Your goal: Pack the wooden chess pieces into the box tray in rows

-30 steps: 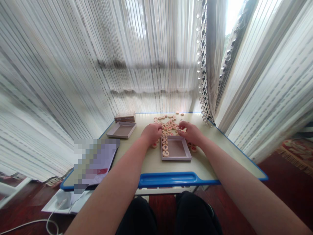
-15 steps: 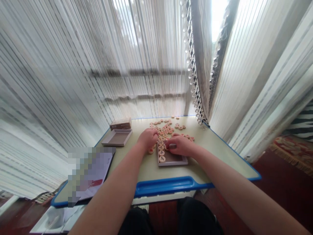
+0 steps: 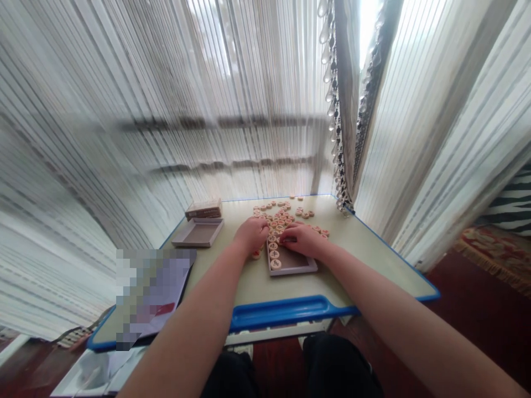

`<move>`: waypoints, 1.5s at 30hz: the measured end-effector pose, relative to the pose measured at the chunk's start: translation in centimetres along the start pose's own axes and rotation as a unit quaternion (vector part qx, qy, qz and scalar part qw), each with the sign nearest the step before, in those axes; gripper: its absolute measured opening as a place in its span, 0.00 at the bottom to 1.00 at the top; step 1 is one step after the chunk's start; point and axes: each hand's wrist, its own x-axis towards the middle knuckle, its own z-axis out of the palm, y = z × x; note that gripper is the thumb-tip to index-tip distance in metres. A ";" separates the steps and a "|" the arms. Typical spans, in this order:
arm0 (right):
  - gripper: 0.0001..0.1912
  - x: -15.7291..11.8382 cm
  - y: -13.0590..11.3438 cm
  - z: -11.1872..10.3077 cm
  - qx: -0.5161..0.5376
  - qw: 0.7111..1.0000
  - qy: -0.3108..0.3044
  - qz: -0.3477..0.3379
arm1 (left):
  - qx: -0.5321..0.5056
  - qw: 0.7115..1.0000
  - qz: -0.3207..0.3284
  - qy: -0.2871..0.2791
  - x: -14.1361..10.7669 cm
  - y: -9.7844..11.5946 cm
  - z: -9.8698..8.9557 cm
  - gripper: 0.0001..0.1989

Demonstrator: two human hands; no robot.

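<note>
Our right hand point(image 3: 299, 239) pinches a round piece point(image 3: 281, 241) inside the tray point(image 3: 296, 263); our left hand's point(image 3: 252, 235) fingers curl, contents hidden, at its far-left corner.

Pale green worktop point(image 3: 373, 276) with a blue edge and a blue pen tray point(image 3: 280, 312) at the near side. On it lie scattered round xiangqi pieces point(image 3: 286, 218), an open box tray point(image 3: 288, 271) partly lined with pieces, an empty box lid point(image 3: 198, 232), a closed box point(image 3: 204, 209) and a partly pixelated clipboard point(image 3: 174, 287).
</note>
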 end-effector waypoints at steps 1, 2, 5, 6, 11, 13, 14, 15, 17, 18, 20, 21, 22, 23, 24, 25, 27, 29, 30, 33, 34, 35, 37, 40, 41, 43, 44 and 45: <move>0.07 0.0 0.0 0.0 -0.001 1.000 0.003 0.005 | -0.002 1.000 0.001 0.002 0.0 0.0 0.0 0.14; 0.07 0.1 0.0 0.1 -0.002 1.000 0.005 0.009 | -0.003 1.000 0.004 0.004 0.0 0.0 0.0 0.14; 0.07 0.0 0.0 0.1 -0.003 1.000 0.006 0.013 | -0.005 1.000 0.016 0.009 -0.1 -0.1 0.1 0.14; 0.07 0.0 0.1 0.0 -0.003 1.000 0.003 0.010 | -0.003 1.000 0.020 0.009 -0.2 -0.1 0.1 0.14; 0.05 0.1 0.1 -0.3 -0.024 0.999 0.032 0.025 | -0.002 1.000 0.020 0.011 -0.2 -0.1 0.0 0.15; 0.04 0.1 -0.2 -0.5 -0.037 0.997 0.049 0.035 | -0.003 1.000 0.009 0.004 -0.2 0.0 -0.1 0.15; 0.05 0.0 -0.4 -0.5 -0.043 0.997 0.047 0.037 | -0.002 1.000 0.005 0.001 -0.2 0.1 -0.1 0.14; 0.06 0.0 -0.6 -0.5 -0.050 0.997 0.038 0.036 | -0.001 1.000 0.004 -0.002 -0.2 0.1 -0.1 0.14; 0.09 0.0 -1.0 -0.5 -0.066 0.997 0.014 0.040 | 0.000 1.000 0.007 -0.003 -0.2 0.2 0.0 0.14; 0.09 -0.1 -1.2 -0.5 -0.072 0.996 0.005 0.046 | 0.000 1.000 0.011 -0.002 -0.2 0.2 0.0 0.14; 0.10 -0.1 -1.5 -0.4 -0.080 0.995 -0.002 0.059 | 0.000 1.000 0.019 -0.001 -0.2 0.2 0.1 0.14; 0.10 0.0 -1.5 -0.4 -0.083 0.994 -0.003 0.065 | 0.000 1.000 0.022 0.000 -0.2 0.3 0.1 0.14; 0.10 0.0 -1.5 -0.3 -0.086 0.994 -0.003 0.071 | 0.001 1.000 0.023 0.001 -0.1 0.3 0.1 0.14; 0.10 0.0 -1.5 -0.3 -0.089 0.993 -0.005 0.076 | 0.001 1.000 0.023 0.000 -0.1 0.3 0.1 0.14; 0.10 0.0 -1.5 -0.3 -0.092 0.992 -0.007 0.081 | 0.001 1.000 0.024 0.000 -0.1 0.3 0.2 0.14; 0.10 0.1 -1.5 -0.3 -0.096 0.992 -0.011 0.086 | 0.001 1.000 0.026 -0.002 0.0 0.3 0.2 0.14; 0.10 0.1 -1.5 -0.4 -0.101 0.990 -0.016 0.095 | -0.001 0.999 0.036 -0.004 0.0 0.3 0.2 0.14; 0.11 0.0 -1.6 -0.4 -0.104 0.989 -0.018 0.102 | -0.004 0.999 0.052 -0.003 0.0 0.2 0.2 0.14; 0.11 0.0 -1.6 -0.4 -0.103 0.989 -0.019 0.105 | -0.005 0.998 0.057 -0.001 0.0 0.2 0.3 0.14; 0.10 -0.1 -1.7 -0.6 -0.097 0.990 -0.021 0.101 | -0.009 0.998 0.063 0.006 0.0 0.2 0.3 0.14; 0.10 -0.1 -1.8 -0.6 -0.095 0.990 -0.020 0.100 | -0.010 0.998 0.063 0.008 0.0 0.2 0.3 0.14; 0.10 -0.1 -1.8 -0.7 -0.094 0.990 -0.017 0.102 | -0.012 0.998 0.062 0.008 0.1 0.2 0.3 0.14; 0.10 0.0 -1.9 -0.8 -0.092 0.990 -0.009 0.111 | -0.015 0.998 0.062 0.007 0.1 0.2 0.3 0.14; 0.11 0.0 -2.0 -0.9 -0.101 0.987 -0.018 0.124 | -0.016 0.998 0.060 0.003 0.1 0.1 0.3 0.14; 0.11 0.0 -2.0 -0.9 -0.105 0.986 -0.025 0.124 | -0.015 0.998 0.060 0.001 0.1 0.1 0.3 0.14; 0.11 -0.1 -2.0 -0.9 -0.111 0.986 -0.034 0.120 | -0.013 0.998 0.060 -0.003 0.0 0.2 0.3 0.14; 0.11 -0.2 -1.9 -0.9 -0.111 0.986 -0.035 0.118 | -0.012 0.998 0.060 -0.006 0.0 0.2 0.3 0.14; 0.11 -0.2 -1.9 -0.9 -0.111 0.986 -0.034 0.117 | -0.012 0.998 0.059 -0.008 0.1 0.2 0.2 0.14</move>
